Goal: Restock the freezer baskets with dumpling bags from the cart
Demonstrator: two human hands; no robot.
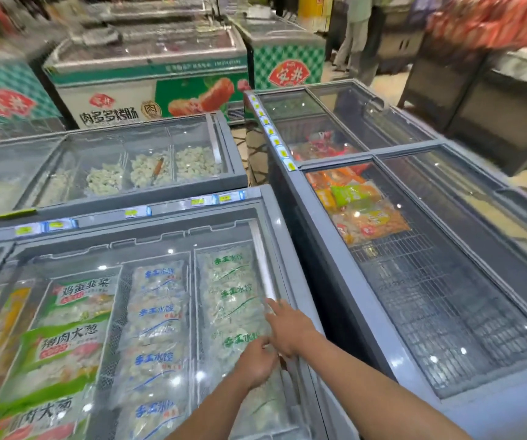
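Dumpling bags w/ green print (233, 300) lie in a row in the rightmost basket (196, 312) of the near freezer (287, 249), next to a row of blue-print bags (157, 315). Left hand (257, 362) rests on the green-print row, fingers curled at a bag's edge; can't tell if it pinches the bag or just presses. Right hand (289, 330) sits just beside it at the freezer's right rim, index finger stretched toward the white lid handle (263, 265), other fingers loosely bent.

Risks, as a guess: a bag left proud of the basket could jam the sliding glass lid; a frosty bag could slip from a light hold; fingers near the lid rail could get nipped if the glass slides.

Hard to see: glare on the glass hides how deep the stacks go. Cart isn't in view. Background freezers (148, 58) and a person standing (359, 33) are blurred.
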